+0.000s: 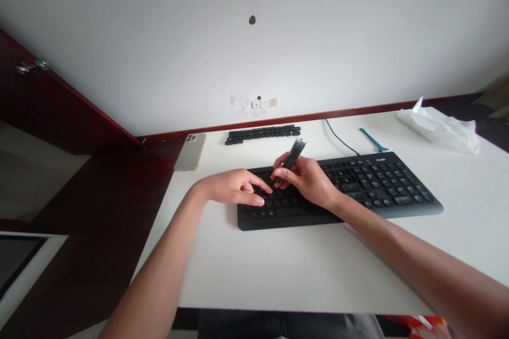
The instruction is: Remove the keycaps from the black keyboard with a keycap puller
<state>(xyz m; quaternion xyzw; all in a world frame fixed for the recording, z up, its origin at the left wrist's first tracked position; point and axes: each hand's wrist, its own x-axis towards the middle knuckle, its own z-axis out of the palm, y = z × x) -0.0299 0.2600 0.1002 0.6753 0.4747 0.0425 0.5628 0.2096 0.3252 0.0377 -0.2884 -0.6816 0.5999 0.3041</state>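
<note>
A black keyboard (369,183) lies across the white table (278,270). My right hand (308,180) is over its left half, closed on a slim dark tool (293,153) held upright with its lower end down at the keys. My left hand (233,189) rests on the keyboard's left end, fingers pinched together at a key right beside the tool's tip; what they hold is hidden. A row of loose black keycaps (262,133) lies behind the keyboard near the wall.
A grey phone (190,151) lies face down at the table's back left corner. A blue tool (373,140) and a crumpled white tissue (441,127) sit at the back right. The keyboard's black cable (338,139) runs toward the wall. Dark red floor lies left of the table.
</note>
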